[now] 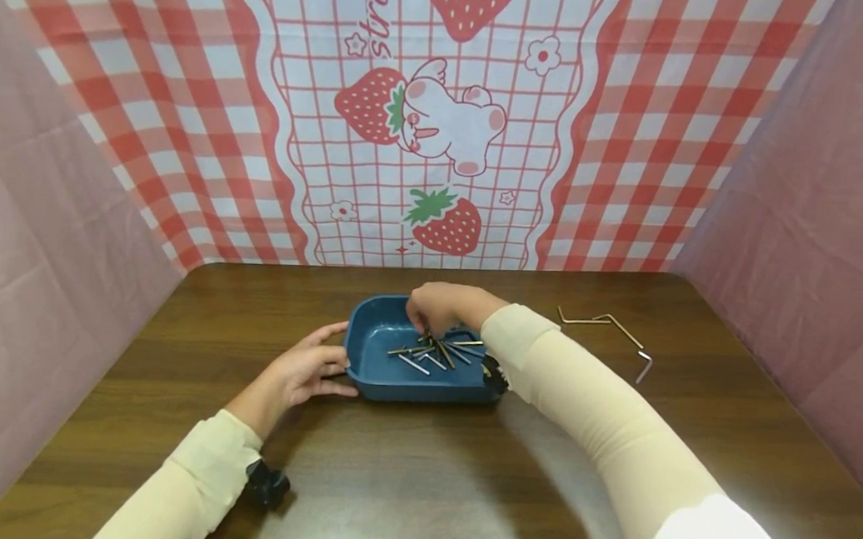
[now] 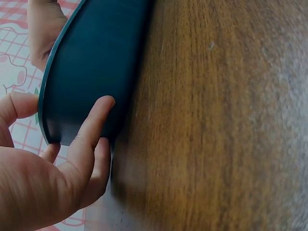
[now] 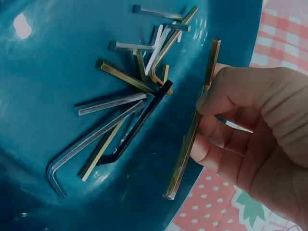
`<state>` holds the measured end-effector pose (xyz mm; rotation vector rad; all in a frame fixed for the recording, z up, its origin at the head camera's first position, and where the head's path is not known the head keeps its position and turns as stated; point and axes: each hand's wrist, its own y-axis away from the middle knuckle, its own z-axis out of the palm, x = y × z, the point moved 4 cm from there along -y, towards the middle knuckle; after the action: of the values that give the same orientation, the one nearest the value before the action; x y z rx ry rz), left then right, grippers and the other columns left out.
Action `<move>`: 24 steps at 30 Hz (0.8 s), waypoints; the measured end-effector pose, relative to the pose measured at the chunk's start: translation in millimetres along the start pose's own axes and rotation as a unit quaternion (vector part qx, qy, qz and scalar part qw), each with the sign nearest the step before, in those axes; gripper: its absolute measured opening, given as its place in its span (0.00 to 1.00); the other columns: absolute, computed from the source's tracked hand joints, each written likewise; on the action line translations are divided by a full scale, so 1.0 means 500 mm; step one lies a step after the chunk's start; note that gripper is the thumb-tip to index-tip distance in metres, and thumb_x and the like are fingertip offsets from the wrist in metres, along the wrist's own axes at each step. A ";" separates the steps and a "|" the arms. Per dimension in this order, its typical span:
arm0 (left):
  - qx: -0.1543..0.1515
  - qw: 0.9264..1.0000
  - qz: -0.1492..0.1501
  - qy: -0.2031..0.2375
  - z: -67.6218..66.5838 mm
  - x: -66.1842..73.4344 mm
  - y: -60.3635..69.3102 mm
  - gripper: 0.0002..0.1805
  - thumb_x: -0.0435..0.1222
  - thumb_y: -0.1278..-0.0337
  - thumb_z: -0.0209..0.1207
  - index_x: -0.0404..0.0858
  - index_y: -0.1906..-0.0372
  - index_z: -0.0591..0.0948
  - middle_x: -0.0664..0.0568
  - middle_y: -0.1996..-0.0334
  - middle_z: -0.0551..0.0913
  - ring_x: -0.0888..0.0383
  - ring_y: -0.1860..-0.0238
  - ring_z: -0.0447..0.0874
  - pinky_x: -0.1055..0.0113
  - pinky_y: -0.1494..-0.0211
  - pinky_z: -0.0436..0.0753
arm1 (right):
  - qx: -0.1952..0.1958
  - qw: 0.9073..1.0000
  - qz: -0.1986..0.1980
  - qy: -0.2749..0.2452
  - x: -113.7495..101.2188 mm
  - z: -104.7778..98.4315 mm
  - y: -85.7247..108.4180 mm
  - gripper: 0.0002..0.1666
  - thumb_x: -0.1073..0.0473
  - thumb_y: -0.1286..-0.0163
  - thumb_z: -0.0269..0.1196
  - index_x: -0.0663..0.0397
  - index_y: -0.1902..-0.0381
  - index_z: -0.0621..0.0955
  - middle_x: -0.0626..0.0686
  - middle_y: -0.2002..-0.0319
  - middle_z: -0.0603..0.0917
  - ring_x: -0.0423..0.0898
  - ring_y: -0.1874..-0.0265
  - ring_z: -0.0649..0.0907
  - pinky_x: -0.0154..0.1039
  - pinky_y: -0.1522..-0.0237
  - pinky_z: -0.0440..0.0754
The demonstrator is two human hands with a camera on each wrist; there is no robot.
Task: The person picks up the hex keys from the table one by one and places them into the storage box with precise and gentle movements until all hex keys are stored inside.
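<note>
A deep blue tray [image 1: 423,392] stands on the table, with several loose hex keys in silver, brass and black inside it. My left hand [image 1: 310,367] holds the tray's left end, fingers spread around the corner; in the left wrist view one fingertip rests at its rim and another lies against the outer wall. Over the tray's far side, my right hand [image 1: 446,306] pinches a brass-coloured hex key [image 3: 184,149] between thumb and fingers. Below it in the right wrist view lie a black hex key [image 3: 139,126] and a silver hex key [image 3: 91,139] with a bent end.
To the right of the tray, two brass hex keys [image 1: 623,329] and a silver hex key [image 1: 646,366] lie on the wooden table [image 1: 401,484]. A strawberry-printed cloth [image 1: 635,150] hangs behind the table, and pink cloth [image 1: 816,246] hangs at the sides.
</note>
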<state>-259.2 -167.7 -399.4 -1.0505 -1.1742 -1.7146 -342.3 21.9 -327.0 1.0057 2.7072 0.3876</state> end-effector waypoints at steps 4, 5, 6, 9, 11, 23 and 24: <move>0.000 1.000 0.004 -0.004 0.001 0.002 0.001 0.44 0.21 0.51 0.49 0.41 0.25 0.54 0.37 0.53 0.73 0.48 0.56 0.79 0.42 0.53 0.83 | -0.004 1.000 0.008 0.005 0.001 0.001 -0.002 0.14 0.78 0.47 0.62 0.53 0.73 0.82 0.46 0.75 0.78 0.42 0.76 0.73 0.33 0.78 0.72; 0.000 1.000 0.005 -0.005 0.001 0.002 0.000 0.44 0.22 0.51 0.49 0.41 0.25 0.54 0.36 0.52 0.72 0.48 0.56 0.79 0.42 0.53 0.83 | -0.005 1.000 0.010 0.006 0.002 0.001 -0.002 0.14 0.78 0.47 0.62 0.52 0.73 0.82 0.46 0.76 0.78 0.42 0.76 0.73 0.33 0.79 0.72; 0.000 1.000 0.005 -0.005 0.001 0.001 0.000 0.44 0.22 0.51 0.49 0.41 0.24 0.53 0.35 0.51 0.72 0.48 0.56 0.79 0.42 0.54 0.83 | -0.007 1.000 0.012 0.008 0.002 0.001 -0.002 0.14 0.78 0.48 0.62 0.52 0.74 0.81 0.46 0.76 0.77 0.42 0.77 0.73 0.33 0.79 0.71; -0.001 1.000 0.003 -0.005 0.001 -0.001 0.000 0.45 0.21 0.51 0.49 0.41 0.24 0.53 0.33 0.48 0.70 0.47 0.55 0.79 0.42 0.54 0.84 | -0.014 1.000 0.017 0.006 0.004 0.002 -0.003 0.14 0.77 0.48 0.62 0.52 0.74 0.81 0.46 0.76 0.77 0.42 0.80 0.74 0.33 0.82 0.72; -0.001 1.000 0.002 -0.004 0.001 -0.002 0.000 0.45 0.22 0.52 0.49 0.41 0.24 0.53 0.33 0.47 0.70 0.47 0.55 0.79 0.43 0.54 0.84 | -0.016 1.000 0.021 0.003 0.006 0.003 -0.005 0.14 0.77 0.49 0.62 0.53 0.74 0.81 0.46 0.76 0.77 0.42 0.81 0.74 0.33 0.83 0.73; -0.001 1.000 0.006 -0.002 0.001 -0.002 0.000 0.44 0.21 0.51 0.49 0.41 0.24 0.53 0.32 0.48 0.70 0.48 0.57 0.80 0.42 0.54 0.84 | -0.023 0.999 0.010 -0.025 0.003 0.000 0.000 0.15 0.79 0.46 0.58 0.60 0.65 0.84 0.48 0.73 0.78 0.42 0.82 0.75 0.33 0.83 0.76; -0.001 1.000 0.005 -0.003 0.001 -0.001 0.000 0.44 0.21 0.51 0.49 0.41 0.24 0.53 0.33 0.48 0.70 0.48 0.57 0.80 0.42 0.54 0.84 | -0.023 0.999 0.008 -0.026 0.002 -0.002 0.001 0.15 0.79 0.46 0.58 0.60 0.65 0.84 0.48 0.73 0.78 0.42 0.82 0.75 0.33 0.83 0.76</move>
<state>-259.0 -166.9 -400.0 -1.0617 -1.1686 -1.7057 -342.8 22.8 -326.0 1.0112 2.6331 0.4180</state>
